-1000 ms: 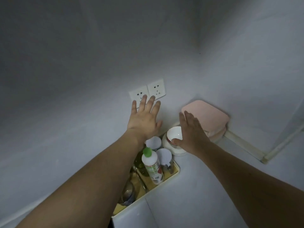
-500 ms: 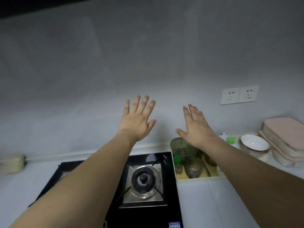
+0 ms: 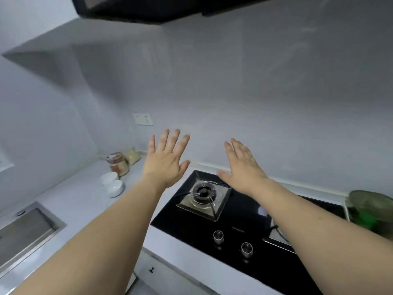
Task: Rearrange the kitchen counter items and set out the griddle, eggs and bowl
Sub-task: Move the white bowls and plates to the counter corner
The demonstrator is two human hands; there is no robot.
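Observation:
My left hand [image 3: 167, 159] is stretched out flat above the counter, fingers spread, holding nothing. My right hand [image 3: 242, 167] hovers open over the back of the black gas hob [image 3: 238, 216], also with nothing in it. Two small white bowls [image 3: 112, 184] stand on the counter to the left of the hob. Behind them is a glass jar [image 3: 118, 163] with brownish contents. No griddle or eggs are in view.
A steel sink [image 3: 23, 231] is set into the counter at lower left. The hob has a burner [image 3: 204, 193] and two knobs [image 3: 232, 241]. A green glass container [image 3: 371, 206] stands at the right edge. A range hood [image 3: 148, 7] hangs overhead; a wall socket [image 3: 143, 119] is behind.
My view has swung left from the right corner with the tray, bowl and pink boards to the hob and sink. Both hands stay open and raised in front of me.

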